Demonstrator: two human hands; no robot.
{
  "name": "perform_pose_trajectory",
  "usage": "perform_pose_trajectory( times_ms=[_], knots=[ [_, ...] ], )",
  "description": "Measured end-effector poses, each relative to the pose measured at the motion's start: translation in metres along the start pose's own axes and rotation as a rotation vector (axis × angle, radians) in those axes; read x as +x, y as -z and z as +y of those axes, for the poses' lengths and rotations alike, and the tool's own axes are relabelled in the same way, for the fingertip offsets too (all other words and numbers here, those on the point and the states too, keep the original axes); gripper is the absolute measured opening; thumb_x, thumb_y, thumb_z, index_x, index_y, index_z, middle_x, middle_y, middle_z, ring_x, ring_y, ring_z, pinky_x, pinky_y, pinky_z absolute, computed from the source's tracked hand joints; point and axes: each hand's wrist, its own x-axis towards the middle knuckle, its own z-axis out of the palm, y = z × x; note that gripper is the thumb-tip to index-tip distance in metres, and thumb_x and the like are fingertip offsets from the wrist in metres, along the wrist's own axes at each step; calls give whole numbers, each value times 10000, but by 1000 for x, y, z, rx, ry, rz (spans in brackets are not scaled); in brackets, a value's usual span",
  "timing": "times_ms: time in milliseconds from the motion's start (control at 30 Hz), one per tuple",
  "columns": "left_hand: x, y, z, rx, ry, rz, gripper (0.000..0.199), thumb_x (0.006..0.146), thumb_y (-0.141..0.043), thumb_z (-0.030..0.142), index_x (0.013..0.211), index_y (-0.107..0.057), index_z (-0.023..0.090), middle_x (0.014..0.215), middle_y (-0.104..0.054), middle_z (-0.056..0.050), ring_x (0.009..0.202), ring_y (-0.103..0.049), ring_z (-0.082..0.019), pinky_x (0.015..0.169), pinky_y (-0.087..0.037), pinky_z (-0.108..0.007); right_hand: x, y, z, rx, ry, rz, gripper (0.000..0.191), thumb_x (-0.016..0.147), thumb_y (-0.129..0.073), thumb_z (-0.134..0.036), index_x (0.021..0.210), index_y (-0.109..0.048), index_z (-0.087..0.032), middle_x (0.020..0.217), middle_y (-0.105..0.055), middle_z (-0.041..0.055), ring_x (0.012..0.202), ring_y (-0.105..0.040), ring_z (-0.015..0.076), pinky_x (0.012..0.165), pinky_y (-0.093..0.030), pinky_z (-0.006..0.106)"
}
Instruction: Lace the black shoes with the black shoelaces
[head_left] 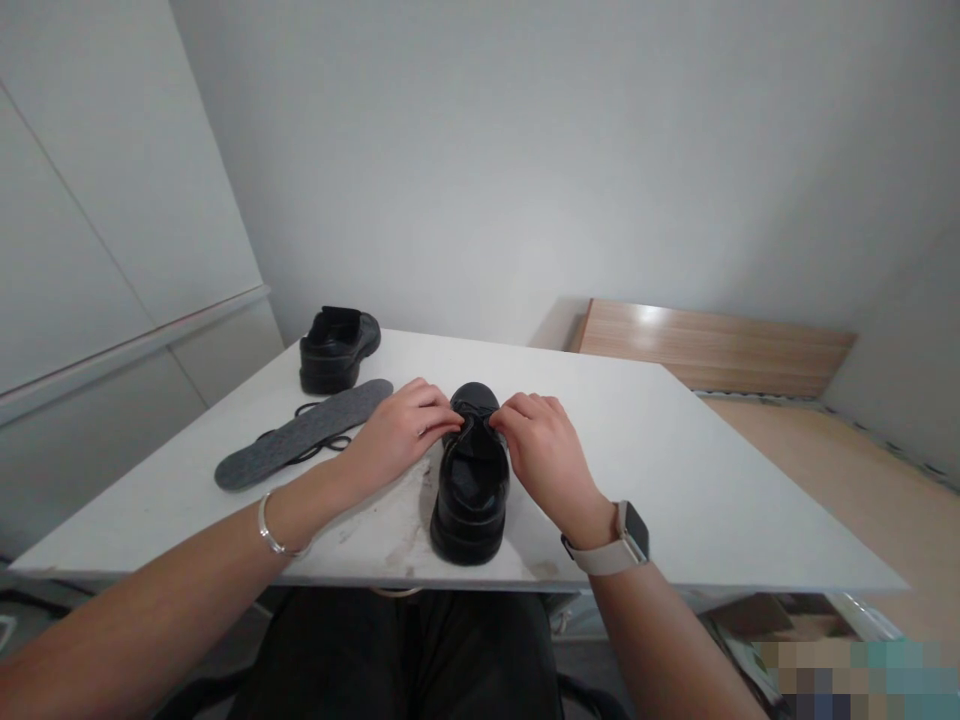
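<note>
A black shoe (471, 510) stands upright in front of me near the table's front edge, heel toward me and toe pointing away. My left hand (412, 420) is closed in a pinch at the left side of its lacing flaps. On the opposite flap, my right hand (536, 435) pinches in the same way. Dark lacing shows between the fingertips near the toe; whether the fingers also hold a lace end is too small to tell. Left of my left hand lies a grey insole (300, 435), with a thin black shoelace (337, 443) looping out from under it.
A second black shoe (334, 350) stands at the far left of the white table (637, 470), which has brownish smudges near its front edge. A white wall rises behind. To the right are a wooden headboard (705, 345) and a bed base; a box sits low at right.
</note>
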Motion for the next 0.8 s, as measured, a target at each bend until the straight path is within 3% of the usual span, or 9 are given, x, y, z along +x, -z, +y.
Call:
perform_pose_trajectory(
  times_ms=[133,267,367,500,633,800],
  knots=[
    [-1,-1,6,-7,30,-38,186,979,-558,252,989,-729,181,920,-720,-86,878,-629,-218,799,-489,-343,0,-2,-3,22,-36,19,193,955,-541,-125,891,-711,-194,976,-673,70,951,-549,242,822,-415,367],
    [0,1,19,71,87,-98,275,954,-607,301,1186,-664,164,994,-709,-100,891,-645,-232,810,-499,-357,-2,-3,-8,113,-86,-77,242,943,-503,-44,987,-705,-170,967,-669,67,888,-594,202,776,-467,313],
    [3,2,27,121,103,-164,317,958,-549,225,1260,-632,178,1033,-680,-99,914,-647,-229,802,-507,-347,-2,1,-14,91,-73,-128,261,961,-470,-57,1090,-677,-151,970,-660,76,886,-610,209,791,-486,322],
    [10,4,36,244,145,-242,285,933,-490,158,1124,-699,184,959,-643,-83,861,-640,-222,765,-509,-336,-1,10,-22,56,-58,-198,174,972,-527,-166,1085,-658,-158,1017,-642,94,937,-621,244,774,-510,348],
    [17,5,43,414,187,-358,229,890,-506,126,939,-729,149,915,-616,-92,815,-621,-225,728,-501,-336,4,16,-27,-19,-66,-241,247,946,-493,-85,1123,-634,-186,1063,-611,102,895,-623,235,697,-510,333],
    [24,7,48,445,242,-438,233,926,-489,149,952,-720,139,956,-618,-97,820,-627,-225,742,-501,-345,10,20,-33,-74,-116,-286,238,938,-461,-63,1026,-656,-170,1045,-595,116,903,-622,241,685,-513,327]
  ],
)
